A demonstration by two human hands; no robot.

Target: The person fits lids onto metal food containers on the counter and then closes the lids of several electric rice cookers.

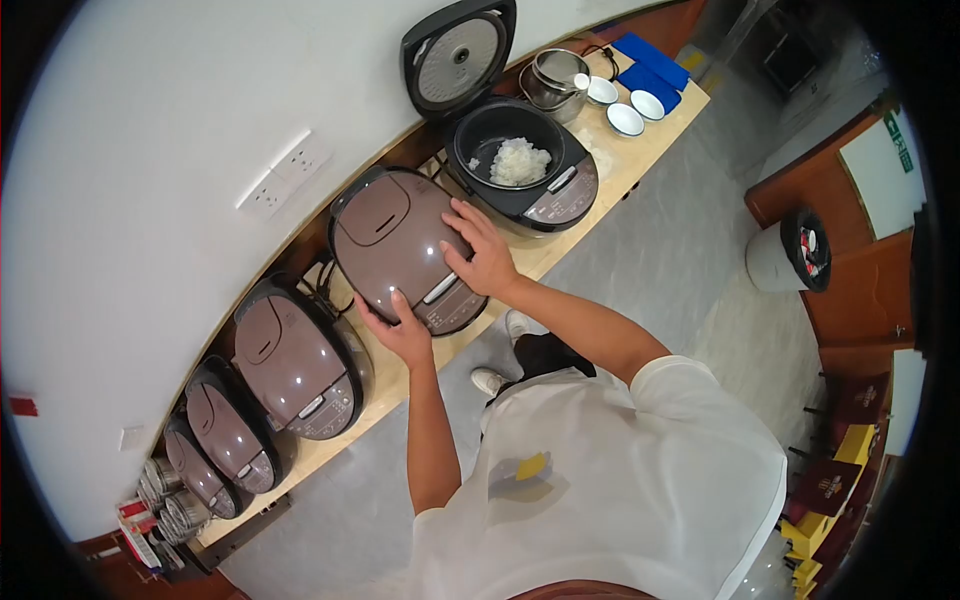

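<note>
A brown rice cooker [385, 255] with its lid down stands on the long wooden counter in front of me. My left hand [403, 335] lies against its near left edge, fingers stretched out and thumb apart. On the right part of the lid rests my right hand [482, 248], its fingers spread near the silver latch. Neither hand grips anything. Just right of it is a rice cooker with a raised lid [460, 60]; white cooked rice [520, 162] sits in its dark inner pot [485, 125].
Several more closed rice cookers [290, 350] line the counter [390, 385] to the left. Steel pots [560, 80], white bowls [625, 120] and blue cloths [650, 70] are at the right end. A wall socket [283, 175] is behind; a trash bin [775, 258] stands on the floor.
</note>
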